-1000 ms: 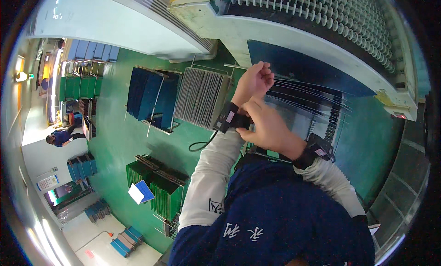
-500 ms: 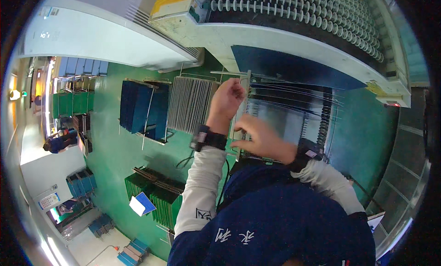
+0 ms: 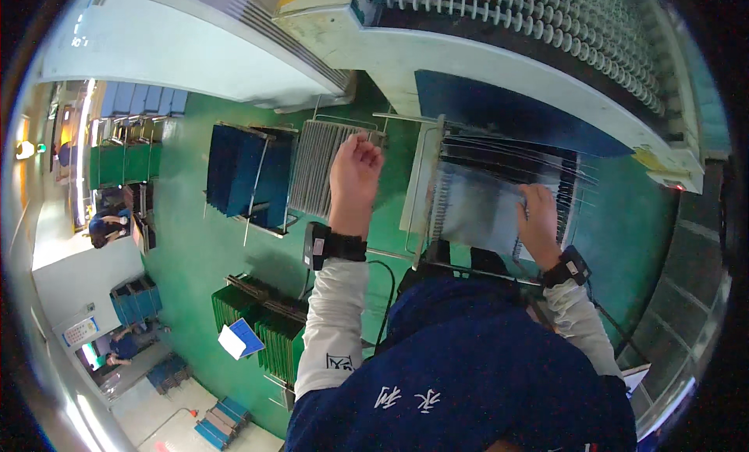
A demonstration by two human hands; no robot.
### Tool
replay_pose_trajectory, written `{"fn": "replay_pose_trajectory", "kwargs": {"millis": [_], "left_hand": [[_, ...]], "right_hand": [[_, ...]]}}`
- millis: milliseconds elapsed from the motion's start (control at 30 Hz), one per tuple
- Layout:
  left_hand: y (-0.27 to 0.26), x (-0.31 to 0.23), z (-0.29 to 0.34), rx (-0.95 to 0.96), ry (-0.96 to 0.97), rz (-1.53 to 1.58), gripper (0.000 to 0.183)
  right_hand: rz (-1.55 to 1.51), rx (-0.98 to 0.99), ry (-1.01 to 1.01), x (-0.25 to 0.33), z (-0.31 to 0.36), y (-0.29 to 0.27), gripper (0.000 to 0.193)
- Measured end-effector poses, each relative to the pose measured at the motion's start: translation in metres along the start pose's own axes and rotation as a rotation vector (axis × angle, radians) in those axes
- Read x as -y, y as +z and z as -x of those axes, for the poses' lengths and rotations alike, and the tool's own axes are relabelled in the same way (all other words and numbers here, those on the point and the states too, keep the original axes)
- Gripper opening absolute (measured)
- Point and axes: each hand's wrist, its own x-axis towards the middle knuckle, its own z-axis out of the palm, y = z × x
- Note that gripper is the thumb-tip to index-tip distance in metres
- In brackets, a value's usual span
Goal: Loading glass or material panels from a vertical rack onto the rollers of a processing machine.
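My left hand [image 3: 356, 179] is raised palm-up with its fingers loosely bent and slightly apart. Nothing shows in it. Behind it on the floor stands a rack of grey panels [image 3: 316, 167]. My right hand [image 3: 538, 222] is over the metal-framed rack [image 3: 439, 183] in front of me, fingers bent and a gap between thumb and index finger. That hand is close to a smooth grey sheet [image 3: 476, 210] inside the rack. Whether the fingertips touch the sheet I cannot tell. Several thin dark panels [image 3: 499, 153] stand at the rack's far side.
A roller conveyor machine [image 3: 515, 19] rises beyond the rack, with a dark blue board [image 3: 507, 113] against its near side. Left are a rack of dark blue panels [image 3: 238, 171] and a rack of green panels [image 3: 277, 347]. A person [image 3: 109, 227] is far left.
My hands have moved apart. The left has shifted left from the rack's edge; the right has gone right over the rack. The view has shifted slightly.
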Motion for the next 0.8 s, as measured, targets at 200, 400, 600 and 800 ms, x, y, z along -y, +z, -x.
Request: {"fn": "replay_pose_trajectory", "kwargs": {"millis": [200, 400, 600, 800], "left_hand": [[-0.038, 0.026, 0.004, -0.015, 0.11, -0.488, 0.013], [-0.147, 0.097, 0.006, 0.17, 0.168, -1.563, 0.025], [-0.156, 0.112, 0.02, 0.287, 0.081, -1.809, 0.026], [-0.165, 0.11, 0.003, 0.186, -0.047, -1.532, 0.028]], "right_hand": [[0.075, -0.017, 0.024, -0.008, 0.006, 0.006, 0.031], [0.081, -0.023, 0.007, -0.007, 0.002, 0.006, 0.022], [0.0, -0.06, 0.028, -0.012, 0.001, 0.012, 0.018], [0.181, 0.06, 0.051, -0.03, 0.007, 0.022, 0.01]]}}
